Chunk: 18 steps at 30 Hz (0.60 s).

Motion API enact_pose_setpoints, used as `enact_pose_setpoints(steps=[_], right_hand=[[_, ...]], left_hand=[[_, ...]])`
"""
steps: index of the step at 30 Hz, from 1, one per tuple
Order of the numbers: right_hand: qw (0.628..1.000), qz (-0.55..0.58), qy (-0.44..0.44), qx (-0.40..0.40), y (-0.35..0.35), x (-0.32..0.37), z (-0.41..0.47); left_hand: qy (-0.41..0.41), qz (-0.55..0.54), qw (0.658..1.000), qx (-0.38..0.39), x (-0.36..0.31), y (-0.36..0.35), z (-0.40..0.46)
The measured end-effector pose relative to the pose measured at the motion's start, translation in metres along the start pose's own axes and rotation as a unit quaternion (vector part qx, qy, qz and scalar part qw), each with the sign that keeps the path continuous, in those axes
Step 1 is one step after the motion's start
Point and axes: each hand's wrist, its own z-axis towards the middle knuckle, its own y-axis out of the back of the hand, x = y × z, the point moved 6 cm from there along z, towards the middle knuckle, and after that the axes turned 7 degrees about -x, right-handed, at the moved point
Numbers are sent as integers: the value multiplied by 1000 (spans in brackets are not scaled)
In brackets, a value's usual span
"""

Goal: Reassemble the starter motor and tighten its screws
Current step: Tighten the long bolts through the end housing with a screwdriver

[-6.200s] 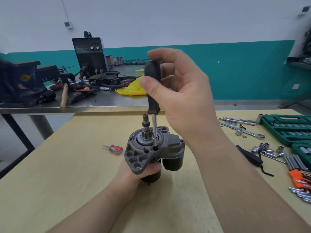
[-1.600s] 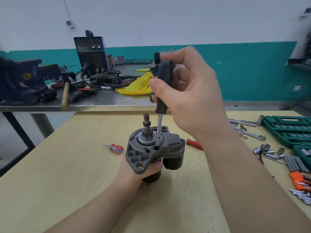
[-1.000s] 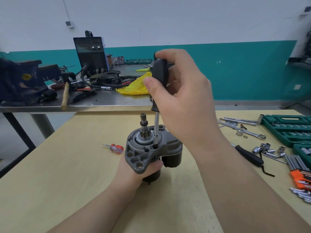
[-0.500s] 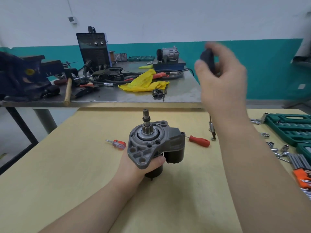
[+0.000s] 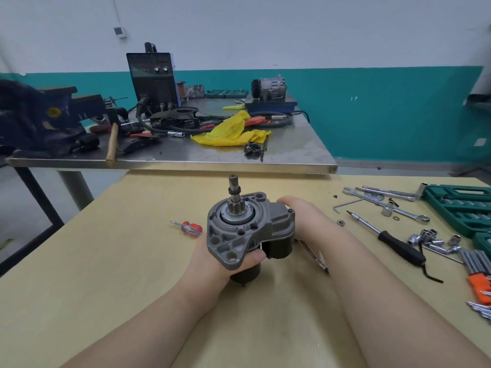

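Both hands, left hand (image 5: 212, 257) and right hand (image 5: 305, 221), clasp upright grey cast-metal starter motor (image 5: 247, 227); black-handled driver (image 5: 390, 239) alongside, green socket case (image 5: 457, 205) beyond

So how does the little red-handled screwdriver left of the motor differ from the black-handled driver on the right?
The red-handled screwdriver is short and stubby, with a clear and red handle; the black-handled driver is far longer, with a slim steel shaft. The red-handled screwdriver lies alone left of the starter motor; the black-handled driver lies right of it, among wrenches and sockets. Both lie flat on the wooden table, in neither hand.
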Motion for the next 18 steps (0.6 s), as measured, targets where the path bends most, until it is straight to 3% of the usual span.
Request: enact_pose_setpoints(steps=[4,10,13,15,18], right_hand=[[998,-36,-38,-20,-4,-15,1],[975,-149,-138,-88,19,-45,4],[963,-192,-133,-136,33,-48,1],[977,-97,-90,-168,37,-36,-5],[973,183,-7,-143,31,-4,-34]], left_hand=[[-2,-9,1000,7,-7,1,1],[-73,41,996,-8,-5,6,0],[-30,9,999,10,-3,3,0],[-45,20,998,24,-11,-1,0],[-74,36,995,54,-3,-2,1]])
